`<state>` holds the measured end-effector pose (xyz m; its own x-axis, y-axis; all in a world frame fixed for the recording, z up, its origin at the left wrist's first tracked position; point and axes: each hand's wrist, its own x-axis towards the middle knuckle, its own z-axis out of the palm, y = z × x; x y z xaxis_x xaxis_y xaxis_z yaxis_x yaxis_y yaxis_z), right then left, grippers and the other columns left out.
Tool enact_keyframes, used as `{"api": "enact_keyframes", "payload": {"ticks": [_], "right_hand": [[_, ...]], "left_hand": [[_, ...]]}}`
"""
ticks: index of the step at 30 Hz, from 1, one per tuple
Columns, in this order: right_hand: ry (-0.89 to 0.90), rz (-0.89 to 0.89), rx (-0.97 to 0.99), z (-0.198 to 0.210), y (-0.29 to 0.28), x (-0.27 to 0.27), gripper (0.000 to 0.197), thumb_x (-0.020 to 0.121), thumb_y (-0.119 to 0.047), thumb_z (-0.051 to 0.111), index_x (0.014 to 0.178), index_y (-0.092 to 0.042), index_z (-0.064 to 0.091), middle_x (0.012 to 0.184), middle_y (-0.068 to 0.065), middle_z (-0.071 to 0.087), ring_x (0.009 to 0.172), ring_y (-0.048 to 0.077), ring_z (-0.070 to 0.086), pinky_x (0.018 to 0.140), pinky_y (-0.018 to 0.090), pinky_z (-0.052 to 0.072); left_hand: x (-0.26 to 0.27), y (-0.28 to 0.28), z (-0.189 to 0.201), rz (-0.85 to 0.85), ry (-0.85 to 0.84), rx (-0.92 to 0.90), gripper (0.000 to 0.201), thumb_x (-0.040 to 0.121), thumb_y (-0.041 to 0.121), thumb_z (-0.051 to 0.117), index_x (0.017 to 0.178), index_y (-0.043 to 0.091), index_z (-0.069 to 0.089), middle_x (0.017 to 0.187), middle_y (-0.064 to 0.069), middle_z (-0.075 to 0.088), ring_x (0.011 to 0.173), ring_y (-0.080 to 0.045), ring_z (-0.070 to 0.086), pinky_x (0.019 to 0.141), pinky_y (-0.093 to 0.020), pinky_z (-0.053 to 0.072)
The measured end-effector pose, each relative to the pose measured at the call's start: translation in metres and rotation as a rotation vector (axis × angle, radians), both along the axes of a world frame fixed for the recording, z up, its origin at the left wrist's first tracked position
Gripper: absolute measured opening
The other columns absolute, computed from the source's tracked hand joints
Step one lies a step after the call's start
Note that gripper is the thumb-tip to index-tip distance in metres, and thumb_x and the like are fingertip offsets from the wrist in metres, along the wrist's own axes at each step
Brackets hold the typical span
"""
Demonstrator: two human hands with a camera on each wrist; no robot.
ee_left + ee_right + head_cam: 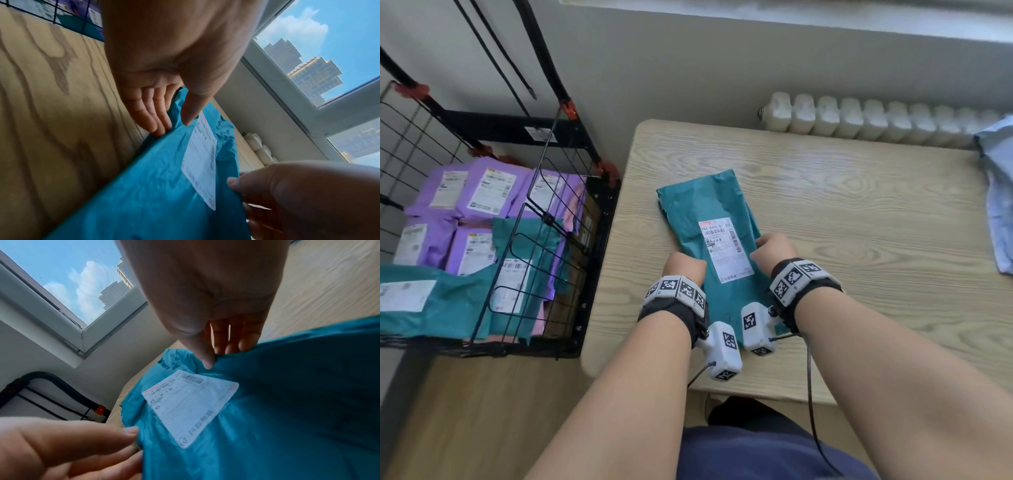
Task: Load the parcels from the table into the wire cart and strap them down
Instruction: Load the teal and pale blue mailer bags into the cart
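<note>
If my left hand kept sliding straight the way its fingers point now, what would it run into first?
Your left hand already touches it: the fingers are tucked at the left edge of the teal parcel on the table, thumb on top. Pushing on, they would likely go under the parcel toward your right hand gripping the opposite edge.

Head cam looks steeply down from above the worktop (pixel 825 205), wire cart (pixel 571 212) out at 9 o'clock. Both wrist cams sit super close, low over the wood, tilted up toward the window. All three share the teal parcel (pixel 709 205), and each wrist cam catches the other hand.
</note>
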<state>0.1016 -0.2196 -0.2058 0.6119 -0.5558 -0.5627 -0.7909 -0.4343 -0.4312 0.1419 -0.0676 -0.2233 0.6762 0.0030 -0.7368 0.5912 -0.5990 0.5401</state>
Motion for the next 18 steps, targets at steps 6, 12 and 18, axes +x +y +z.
{"api": "enact_keyframes", "payload": {"ticks": [6, 12, 18], "right_hand": [[-0.068, -0.057, 0.036, 0.009, 0.015, 0.014, 0.033, 0.087, -0.002, 0.047, 0.104, -0.021, 0.069, 0.114, 0.006, 0.067, 0.100, 0.026, 0.061, 0.084, 0.027, 0.046], [-0.183, -0.049, 0.041, 0.028, 0.058, 0.036, 0.032, 0.086, -0.004, 0.050, 0.104, -0.023, 0.069, 0.109, 0.004, 0.068, 0.100, 0.024, 0.061, 0.088, 0.030, 0.048], [-0.261, 0.008, 0.019, 0.051, 0.146, 0.073, 0.034, 0.083, -0.004, 0.053, 0.104, -0.024, 0.072, 0.106, 0.002, 0.071, 0.103, 0.024, 0.062, 0.088, 0.029, 0.048]], "left_hand": [[-0.001, 0.007, 0.018, 0.033, 0.058, -0.139, 0.029, 0.087, 0.003, 0.058, 0.061, 0.011, 0.047, 0.043, 0.000, 0.054, 0.045, -0.016, 0.053, 0.053, -0.023, 0.045], [0.016, 0.054, 0.023, 0.052, -0.151, -0.105, 0.017, 0.078, 0.010, 0.062, 0.063, 0.012, 0.055, 0.065, -0.012, 0.059, 0.063, -0.022, 0.054, 0.072, -0.045, 0.057], [0.051, 0.149, 0.036, 0.105, -0.258, -0.068, 0.031, 0.075, 0.012, 0.063, 0.050, 0.013, 0.046, 0.063, -0.011, 0.055, 0.060, -0.025, 0.054, 0.070, -0.046, 0.058]]}}
